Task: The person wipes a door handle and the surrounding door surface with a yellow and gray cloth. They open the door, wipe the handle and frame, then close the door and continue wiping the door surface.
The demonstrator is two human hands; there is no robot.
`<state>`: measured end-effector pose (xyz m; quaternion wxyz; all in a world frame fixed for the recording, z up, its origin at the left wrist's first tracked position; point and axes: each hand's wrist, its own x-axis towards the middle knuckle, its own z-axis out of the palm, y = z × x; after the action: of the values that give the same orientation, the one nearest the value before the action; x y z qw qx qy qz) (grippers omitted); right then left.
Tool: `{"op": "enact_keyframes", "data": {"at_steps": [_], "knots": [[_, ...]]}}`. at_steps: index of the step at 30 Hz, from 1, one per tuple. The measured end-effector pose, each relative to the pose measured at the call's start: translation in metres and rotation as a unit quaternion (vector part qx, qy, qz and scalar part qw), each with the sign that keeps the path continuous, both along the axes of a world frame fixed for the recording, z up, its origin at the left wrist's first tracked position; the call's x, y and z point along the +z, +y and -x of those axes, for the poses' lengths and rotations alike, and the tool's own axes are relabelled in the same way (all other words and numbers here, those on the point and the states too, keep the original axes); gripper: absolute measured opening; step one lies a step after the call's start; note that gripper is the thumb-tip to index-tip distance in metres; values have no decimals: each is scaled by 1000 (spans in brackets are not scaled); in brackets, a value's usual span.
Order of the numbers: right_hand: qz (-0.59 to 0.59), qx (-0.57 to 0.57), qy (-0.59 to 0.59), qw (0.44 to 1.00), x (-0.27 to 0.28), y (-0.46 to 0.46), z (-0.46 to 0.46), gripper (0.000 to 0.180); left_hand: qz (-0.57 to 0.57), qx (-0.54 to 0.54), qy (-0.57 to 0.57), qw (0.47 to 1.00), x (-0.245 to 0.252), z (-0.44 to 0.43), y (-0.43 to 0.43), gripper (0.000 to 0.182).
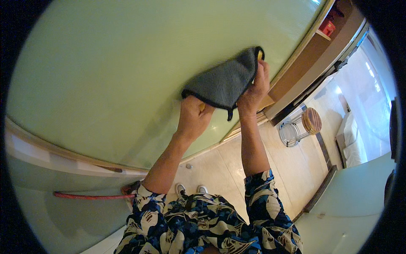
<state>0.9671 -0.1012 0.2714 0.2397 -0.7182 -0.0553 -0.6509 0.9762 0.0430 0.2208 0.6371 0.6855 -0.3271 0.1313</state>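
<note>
A grey cloth [223,81] with black edging and a small hanging loop is stretched between my two hands, in front of a large pale green panel [104,73]. My left hand [196,112] grips its lower left edge. At the right edge, my right hand [255,90] has hold of it, with a bit of yellow lining showing by the fingertips. The cloth hides part of the fingers on both hands. Whether it touches the panel I cannot tell.
Right of the panel is a wooden shelf unit [295,68] holding a red box [328,28]. A stool with a round wooden seat [311,120] stands on the tiled floor [222,162]. At lower left, a red rod-like handle [95,197] sticks out. Pale green panels [345,216] stand at lower right.
</note>
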Motion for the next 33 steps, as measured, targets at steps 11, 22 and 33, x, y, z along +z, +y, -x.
{"op": "enact_keyframes", "data": {"at_steps": [11, 22, 33], "knots": [[-158, 79, 275, 945, -232, 56, 12, 12, -59, 1, 278, 959, -222, 16, 88, 32], [-229, 320, 314, 864, -126, 133, 32, 27, 80, 129, 204, 967, -55, 44, 158, 28], [75, 363, 368, 852, -167, 183, 34, 16, 484, -56, 379, 787, -127, 77, 217, 56]]}}
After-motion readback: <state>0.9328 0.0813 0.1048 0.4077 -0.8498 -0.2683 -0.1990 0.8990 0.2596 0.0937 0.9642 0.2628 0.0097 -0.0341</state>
